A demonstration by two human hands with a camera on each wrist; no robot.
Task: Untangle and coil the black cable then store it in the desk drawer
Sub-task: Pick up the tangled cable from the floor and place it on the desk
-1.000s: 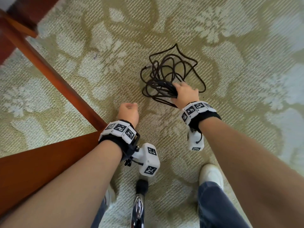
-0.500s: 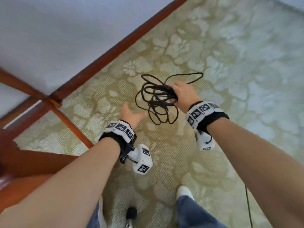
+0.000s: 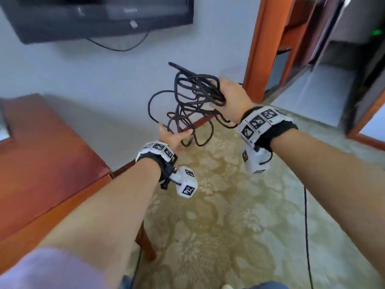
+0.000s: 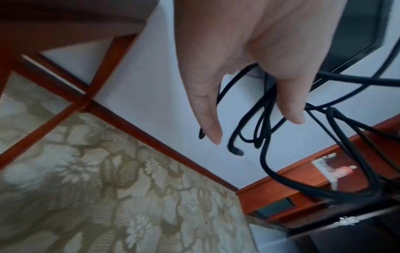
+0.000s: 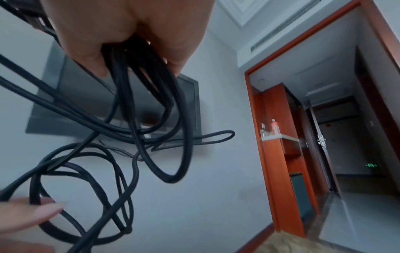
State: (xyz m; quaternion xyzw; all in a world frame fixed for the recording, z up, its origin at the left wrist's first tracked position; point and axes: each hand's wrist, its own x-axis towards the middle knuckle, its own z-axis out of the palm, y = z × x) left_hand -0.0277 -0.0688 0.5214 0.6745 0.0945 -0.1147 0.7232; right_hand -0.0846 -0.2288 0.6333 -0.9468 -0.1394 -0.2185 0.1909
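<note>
The tangled black cable (image 3: 193, 101) hangs in the air in front of the wall. My right hand (image 3: 226, 94) grips its upper bundle, fingers curled round several strands, and the right wrist view shows the cable (image 5: 151, 119) spilling from that hand (image 5: 136, 65). Loose loops dangle down to the left. My left hand (image 3: 174, 132) is below them, palm up and fingers straight, touching the lowest loops. In the left wrist view, strands of the cable (image 4: 266, 133) run between the thumb and straight fingers of the left hand (image 4: 256, 126). No drawer shows.
A red-brown wooden desk (image 3: 48, 142) stands at the left, one leg (image 3: 145, 245) by my left arm. A dark wall screen (image 3: 93, 15) hangs above. A wooden door frame (image 3: 256, 49) and an open doorway are at the right. A thin cord (image 3: 306, 226) lies on the patterned carpet (image 3: 229, 215).
My right hand has lifted the cable off the carpet to chest height. My left hand has uncurled from a fist and risen under the hanging loops. My view has tilted up toward the wall.
</note>
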